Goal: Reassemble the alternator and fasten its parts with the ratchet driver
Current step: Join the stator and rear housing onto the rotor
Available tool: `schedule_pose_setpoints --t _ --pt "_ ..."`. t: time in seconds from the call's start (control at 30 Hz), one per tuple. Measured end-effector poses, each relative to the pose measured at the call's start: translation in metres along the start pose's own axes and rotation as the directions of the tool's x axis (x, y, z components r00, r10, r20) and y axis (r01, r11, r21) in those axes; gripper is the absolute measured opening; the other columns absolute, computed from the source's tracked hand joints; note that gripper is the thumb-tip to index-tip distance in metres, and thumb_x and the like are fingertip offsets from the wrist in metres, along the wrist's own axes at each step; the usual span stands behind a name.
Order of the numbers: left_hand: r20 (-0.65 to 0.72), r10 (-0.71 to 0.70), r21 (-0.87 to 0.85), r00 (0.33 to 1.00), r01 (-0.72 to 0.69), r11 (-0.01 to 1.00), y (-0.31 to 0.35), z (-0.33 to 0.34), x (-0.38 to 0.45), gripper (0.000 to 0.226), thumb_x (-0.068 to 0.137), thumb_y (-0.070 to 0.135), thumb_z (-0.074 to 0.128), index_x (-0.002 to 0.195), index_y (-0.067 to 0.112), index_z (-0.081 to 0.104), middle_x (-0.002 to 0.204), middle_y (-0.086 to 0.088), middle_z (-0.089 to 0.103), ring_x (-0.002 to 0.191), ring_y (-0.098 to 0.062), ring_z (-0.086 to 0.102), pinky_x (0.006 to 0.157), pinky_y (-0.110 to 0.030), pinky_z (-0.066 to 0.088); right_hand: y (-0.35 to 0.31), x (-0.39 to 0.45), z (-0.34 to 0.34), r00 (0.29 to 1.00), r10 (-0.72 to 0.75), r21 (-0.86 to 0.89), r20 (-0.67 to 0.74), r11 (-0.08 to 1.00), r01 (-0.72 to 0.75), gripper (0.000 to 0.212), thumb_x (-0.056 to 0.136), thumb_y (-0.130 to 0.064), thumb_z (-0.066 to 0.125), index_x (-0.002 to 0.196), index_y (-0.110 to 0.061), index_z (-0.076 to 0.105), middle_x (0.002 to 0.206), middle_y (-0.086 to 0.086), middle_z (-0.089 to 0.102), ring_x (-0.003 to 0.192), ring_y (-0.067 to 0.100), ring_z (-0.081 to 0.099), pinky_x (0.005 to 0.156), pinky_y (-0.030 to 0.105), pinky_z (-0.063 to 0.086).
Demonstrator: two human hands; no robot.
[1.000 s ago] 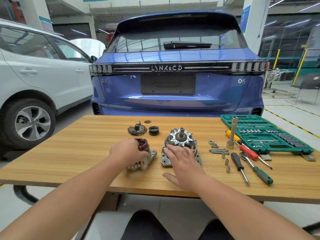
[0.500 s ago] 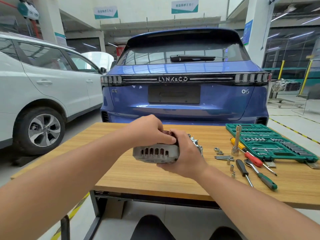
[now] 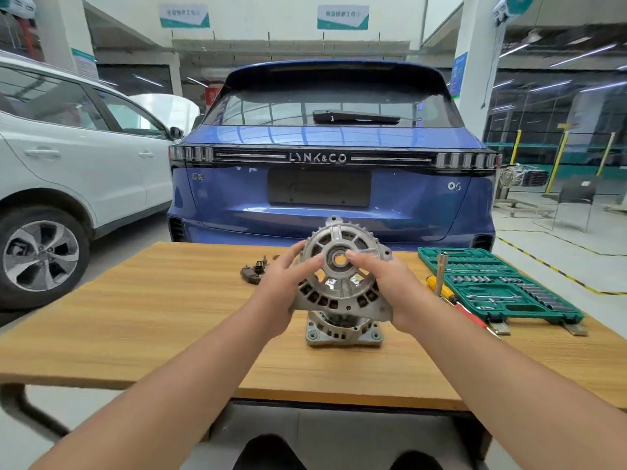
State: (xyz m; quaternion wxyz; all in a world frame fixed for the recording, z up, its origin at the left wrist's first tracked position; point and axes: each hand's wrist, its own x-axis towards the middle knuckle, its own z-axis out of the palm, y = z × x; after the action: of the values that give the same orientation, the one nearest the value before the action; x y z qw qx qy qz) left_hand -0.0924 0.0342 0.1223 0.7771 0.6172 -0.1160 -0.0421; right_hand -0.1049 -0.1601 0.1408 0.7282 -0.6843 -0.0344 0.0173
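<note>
Alternator housing (image 3: 341,273) now raised (both hands)

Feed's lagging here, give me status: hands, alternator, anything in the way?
Left hand and right hand both grip the housing half, held tilted above the other half on the table. Not mated. Nothing between them.

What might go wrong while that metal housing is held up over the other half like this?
The housing is tilted toward the camera, held in both hands above the lower half; lowered crooked, it may bind. If it slips, it would land on that half. The lower half sits near the table's front edge, so a knock might push it off.
</note>
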Motion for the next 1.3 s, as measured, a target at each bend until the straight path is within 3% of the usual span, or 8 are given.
schedule_pose_setpoints --t 0.13,0.3,0.53,0.67,0.83,1.0,1.17,1.3 --pt "-0.047 -0.099 -0.132 0.994 0.092 0.987 -0.025 0.011 0.017 0.056 0.085 0.027 0.081 0.138 0.027 0.062 0.120 -0.010 0.075 0.103 -0.036 0.075 0.072 -0.043 0.061 0.007 0.015 -0.016 0.983 0.184 0.041 0.003 0.982 -0.184 0.051 0.085 -0.050 0.075 0.124 -0.021 0.061 0.101 0.012 0.078 0.088 0.032 0.076 0.069 0.040 0.061" --pt "-0.104 -0.145 -0.148 0.984 0.129 0.981 -0.033 0.008 0.037 0.037 0.091 0.025 0.075 0.128 0.025 0.069 0.111 -0.010 0.078 0.095 -0.034 0.077 0.066 -0.041 0.061 0.015 0.036 -0.022 0.976 0.214 0.068 0.028 0.974 -0.216 0.037 0.093 -0.048 0.065 0.116 -0.018 0.066 0.099 0.013 0.078 0.086 0.031 0.077 0.063 0.036 0.060" --pt "-0.151 -0.161 -0.082 0.975 0.150 0.985 -0.028 0.008 0.054 0.039 0.092 0.023 0.075 0.131 0.021 0.068 0.108 -0.008 0.079 0.090 -0.030 0.078 0.064 -0.038 0.061 0.026 0.060 -0.029 0.977 0.207 0.145 0.045 0.967 -0.211 0.040 0.095 -0.045 0.063 0.120 -0.015 0.068 0.105 0.018 0.076 0.092 0.036 0.075 0.067 0.040 0.060" --pt "-0.168 -0.195 -0.073 0.966 0.185 0.980 -0.035 0.010 0.058 0.044 0.093 0.020 0.075 0.135 0.017 0.065 0.109 -0.009 0.078 0.089 -0.030 0.078 0.063 -0.038 0.061 0.040 0.068 -0.034 0.975 0.221 0.134 0.030 0.965 -0.223 0.044 0.095 -0.047 0.063 0.124 -0.014 0.067 0.108 0.018 0.075 0.097 0.037 0.074 0.078 0.045 0.060" --pt "-0.176 -0.204 -0.078 0.963 0.193 0.978 -0.039 0.009 0.068 0.055 0.091 0.019 0.077 0.143 0.015 0.058 0.116 -0.013 0.076 0.094 -0.033 0.077 0.070 -0.044 0.062 0.047 0.077 -0.038 0.973 0.232 0.142 0.022 0.962 -0.233 0.042 0.095 -0.047 0.062 0.121 -0.015 0.069 0.108 0.018 0.075 0.096 0.038 0.074 0.077 0.045 0.060" --pt "-0.169 -0.223 -0.067 0.960 0.215 0.974 -0.039 0.011 0.076 0.043 0.093 0.018 0.075 0.135 0.016 0.064 0.103 -0.009 0.079 0.085 -0.029 0.078 0.059 -0.037 0.061 0.047 0.083 -0.042 0.963 0.267 0.140 0.027 0.953 -0.268 0.043 0.095 -0.048 0.062 0.123 -0.016 0.067 0.108 0.018 0.075 0.095 0.037 0.074 0.071 0.042 0.060" --pt "-0.193 -0.250 -0.044 0.949 0.246 0.968 -0.042 0.011 0.081 0.050 0.092 0.020 0.076 0.140 0.014 0.061 0.108 -0.011 0.078 0.086 -0.030 0.078 0.058 -0.036 0.060 0.050 0.087 -0.043 0.956 0.291 0.138 0.019 0.947 -0.291 0.040 0.096 -0.048 0.062 0.121 -0.018 0.068 0.107 0.017 0.076 0.094 0.036 0.075 0.073 0.043 0.060" --pt "-0.206 -0.244 -0.034 0.948 0.242 0.970 -0.041 0.013 0.083 0.058 0.091 0.019 0.078 0.144 0.013 0.056 0.107 -0.011 0.077 0.086 -0.029 0.078 0.063 -0.040 0.062 0.051 0.089 -0.043 0.948 0.317 0.153 0.011 0.937 -0.315 0.041 0.097 -0.047 0.060 0.122 -0.016 0.068 0.108 0.016 0.076 0.097 0.036 0.074 0.085 0.048 0.059"
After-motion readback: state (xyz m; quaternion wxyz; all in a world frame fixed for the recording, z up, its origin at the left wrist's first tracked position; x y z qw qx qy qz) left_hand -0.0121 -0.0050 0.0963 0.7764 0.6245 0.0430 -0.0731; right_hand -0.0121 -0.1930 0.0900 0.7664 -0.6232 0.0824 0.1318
